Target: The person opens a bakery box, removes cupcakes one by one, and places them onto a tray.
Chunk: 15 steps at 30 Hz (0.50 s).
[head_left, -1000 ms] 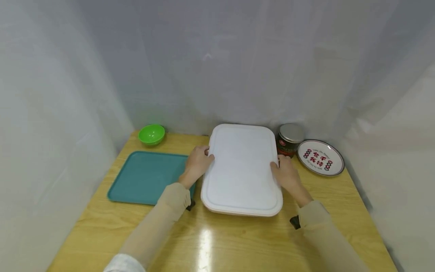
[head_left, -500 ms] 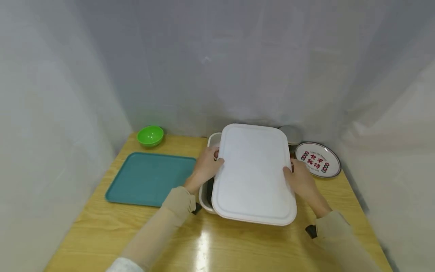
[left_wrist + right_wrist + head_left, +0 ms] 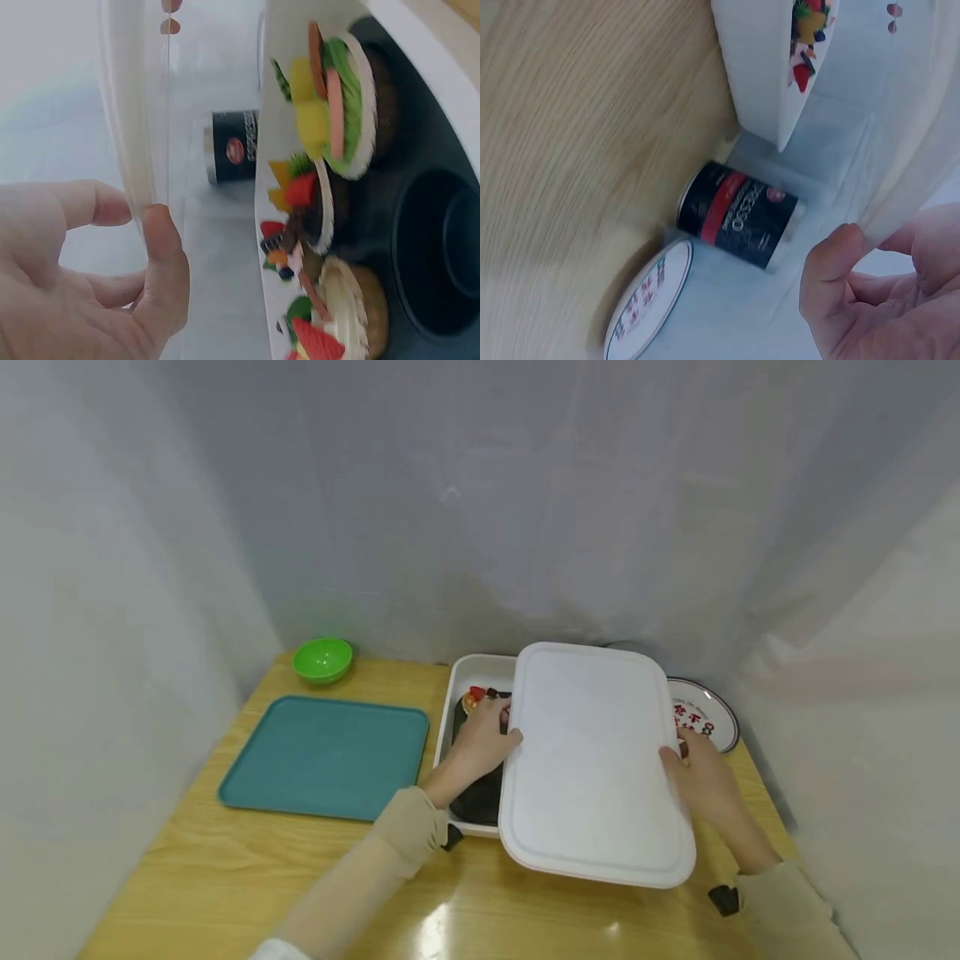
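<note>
A white rectangular lid [image 3: 596, 768] is held up, slightly tilted, over the right part of a white box [image 3: 480, 670]. My left hand [image 3: 482, 745] pinches the lid's left edge between thumb and fingers, above the box. On the opposite edge, my right hand [image 3: 705, 779] has the same kind of pinch. Inside the box lies a dark insert [image 3: 480, 800] with round hollows. Several small fruit-topped tarts [image 3: 349, 105] sit in it, clearest in the left wrist view. The lid hides the box's right side in the head view.
A teal tray [image 3: 326, 756] lies left of the box, with a green bowl [image 3: 322, 662] behind it. To the box's right stand a dark espresso can [image 3: 739, 214] and a white plate [image 3: 701, 710] with red characters. A pale curtain [image 3: 450, 527] closes off the back.
Both hands have lifted the lid off the box and carried it right and slightly toward me. The box's left part with its dark insert now shows; the lid now covers most of the can.
</note>
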Tool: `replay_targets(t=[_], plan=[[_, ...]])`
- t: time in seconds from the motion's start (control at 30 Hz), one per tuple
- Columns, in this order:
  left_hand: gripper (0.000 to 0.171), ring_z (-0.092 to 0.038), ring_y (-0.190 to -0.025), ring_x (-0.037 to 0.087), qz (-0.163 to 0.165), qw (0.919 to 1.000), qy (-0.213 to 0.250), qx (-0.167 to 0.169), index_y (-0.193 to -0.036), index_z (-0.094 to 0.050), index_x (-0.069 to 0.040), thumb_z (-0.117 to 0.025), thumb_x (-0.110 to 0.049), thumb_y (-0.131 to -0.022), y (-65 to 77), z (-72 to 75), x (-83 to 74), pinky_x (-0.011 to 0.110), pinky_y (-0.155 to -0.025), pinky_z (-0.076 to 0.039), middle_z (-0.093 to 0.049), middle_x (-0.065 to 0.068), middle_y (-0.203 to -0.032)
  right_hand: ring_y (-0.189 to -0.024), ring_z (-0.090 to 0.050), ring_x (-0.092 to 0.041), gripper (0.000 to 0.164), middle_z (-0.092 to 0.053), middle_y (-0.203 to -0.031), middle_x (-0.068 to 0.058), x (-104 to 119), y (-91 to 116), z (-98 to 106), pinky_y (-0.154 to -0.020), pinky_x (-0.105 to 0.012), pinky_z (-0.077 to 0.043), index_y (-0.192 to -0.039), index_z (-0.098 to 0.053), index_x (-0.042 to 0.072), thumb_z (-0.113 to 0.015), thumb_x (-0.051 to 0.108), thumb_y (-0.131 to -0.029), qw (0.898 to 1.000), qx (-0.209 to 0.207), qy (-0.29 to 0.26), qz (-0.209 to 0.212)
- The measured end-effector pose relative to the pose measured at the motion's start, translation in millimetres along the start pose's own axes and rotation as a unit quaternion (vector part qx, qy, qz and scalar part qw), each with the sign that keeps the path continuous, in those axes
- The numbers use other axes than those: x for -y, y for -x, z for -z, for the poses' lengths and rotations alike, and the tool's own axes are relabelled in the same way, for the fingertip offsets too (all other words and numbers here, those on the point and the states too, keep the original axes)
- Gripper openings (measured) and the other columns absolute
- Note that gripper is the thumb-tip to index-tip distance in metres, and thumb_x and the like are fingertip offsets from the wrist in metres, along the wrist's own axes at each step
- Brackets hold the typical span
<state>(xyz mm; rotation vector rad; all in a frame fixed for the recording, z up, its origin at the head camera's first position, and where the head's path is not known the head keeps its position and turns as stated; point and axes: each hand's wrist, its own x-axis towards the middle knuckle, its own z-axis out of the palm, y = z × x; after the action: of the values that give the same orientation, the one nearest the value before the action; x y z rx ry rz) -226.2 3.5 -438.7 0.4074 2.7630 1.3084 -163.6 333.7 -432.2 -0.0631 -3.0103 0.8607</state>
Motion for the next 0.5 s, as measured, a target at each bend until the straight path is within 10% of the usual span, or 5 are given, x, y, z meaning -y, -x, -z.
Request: replay_targets(t=[0.5], plan=[[0.065,-0.062,-0.117,0.034,-0.02,0.9956,0.044,0.081,-0.159,-0.041,0.0,-0.061,-0.015,-0.099,13.5,-30.4,-26.8,0.046,-0.093,-0.055,-0.047,0.025,-0.155,-0.088,-0.064,-0.033,0.052,-0.067,-0.11,-0.031,-36,29,32,-0.066,-0.033,-0.046,-0.143,-0.048,-0.015,-0.055,0.024,-0.109,0.999,-0.007,0.044,0.001]])
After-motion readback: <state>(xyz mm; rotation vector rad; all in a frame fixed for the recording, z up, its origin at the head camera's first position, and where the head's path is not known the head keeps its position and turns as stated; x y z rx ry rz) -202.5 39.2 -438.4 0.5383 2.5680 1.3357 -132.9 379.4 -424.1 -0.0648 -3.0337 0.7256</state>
